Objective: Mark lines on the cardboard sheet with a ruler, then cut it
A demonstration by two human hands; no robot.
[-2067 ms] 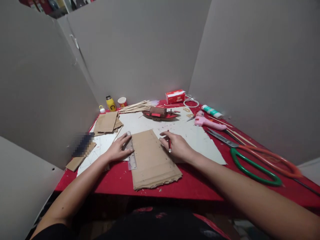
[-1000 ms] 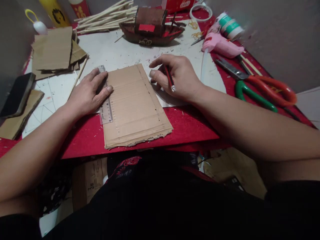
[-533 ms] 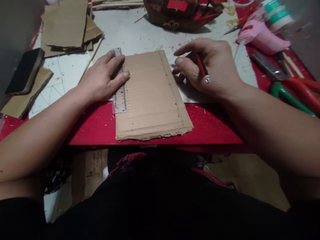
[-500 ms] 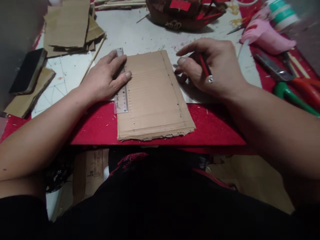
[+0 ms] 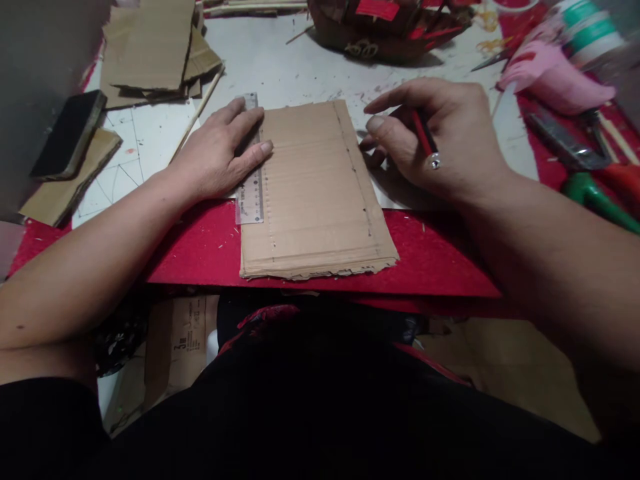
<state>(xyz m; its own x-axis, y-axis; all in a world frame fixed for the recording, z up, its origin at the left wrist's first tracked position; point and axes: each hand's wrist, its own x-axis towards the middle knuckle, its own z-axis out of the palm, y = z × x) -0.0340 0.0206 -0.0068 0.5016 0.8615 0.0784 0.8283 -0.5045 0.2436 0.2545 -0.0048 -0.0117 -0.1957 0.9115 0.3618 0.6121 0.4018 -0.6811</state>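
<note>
Covering part of a clear ruler (image 5: 253, 200), the fingers of my left hand (image 5: 210, 150) lie flat without gripping, the thumb reaching past the ruler onto a brown cardboard sheet (image 5: 320, 180). The fingers of my right hand (image 5: 445, 133) curl loosely about a red-and-black pencil (image 5: 424, 137), its silvery end toward the wrist and its tip hidden from my head camera; index finger and thumb stand apart, just beside the cardboard's right edge.

The cardboard sheet lies between my two hands near the front of the red surface (image 5: 193, 247), its far part over white paper (image 5: 295, 60). I see dark dots down its right side, a row of small marks near the ruler, and a ragged near edge.

Left of my hand, a thin stick (image 5: 200, 113) slants beside a page of drawn lines (image 5: 117, 183), and a black block (image 5: 70, 137) rests on a cardboard strip (image 5: 73, 177). Farther back sit stacked cardboard pieces (image 5: 155, 47) and a model boat (image 5: 393, 33), cut off by the top of my view. To the right I have a pink glue gun (image 5: 555, 77) and, nearer, scissors (image 5: 580, 152) with green and orange handles.
</note>
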